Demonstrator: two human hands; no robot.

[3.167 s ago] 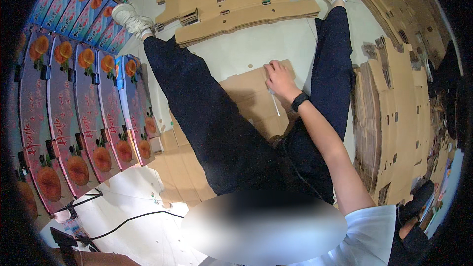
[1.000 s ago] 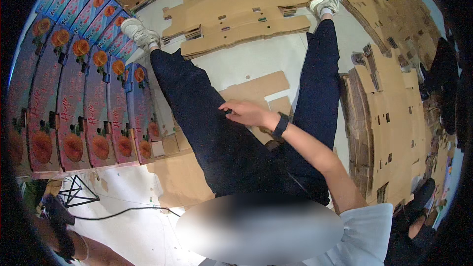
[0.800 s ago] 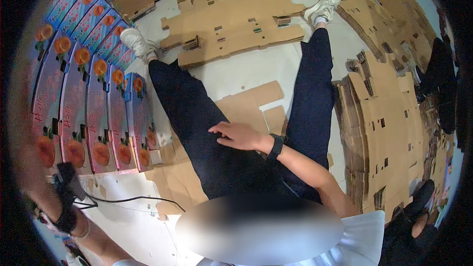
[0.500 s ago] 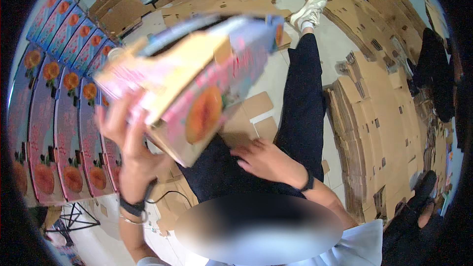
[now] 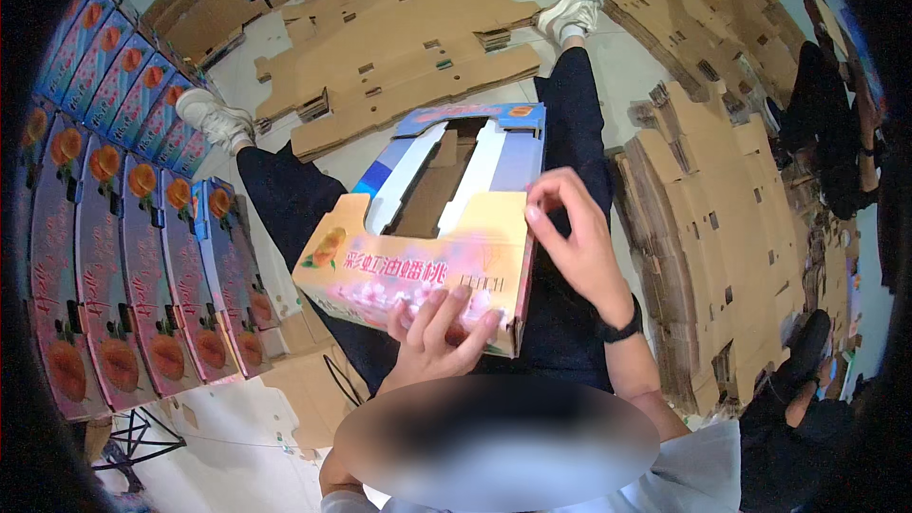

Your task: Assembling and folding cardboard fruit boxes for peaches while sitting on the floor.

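Touching near face of carton, left hand had spread fingers; right hand curled at carton's right edge, grip unclear.

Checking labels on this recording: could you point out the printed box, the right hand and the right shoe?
Printed box (image 5: 427, 246): head view, on the yellowish panel.
Right hand (image 5: 587, 249): head view, on the hand's middle.
Right shoe (image 5: 577, 6): head view, on its upper.

Black wire stand, white floor
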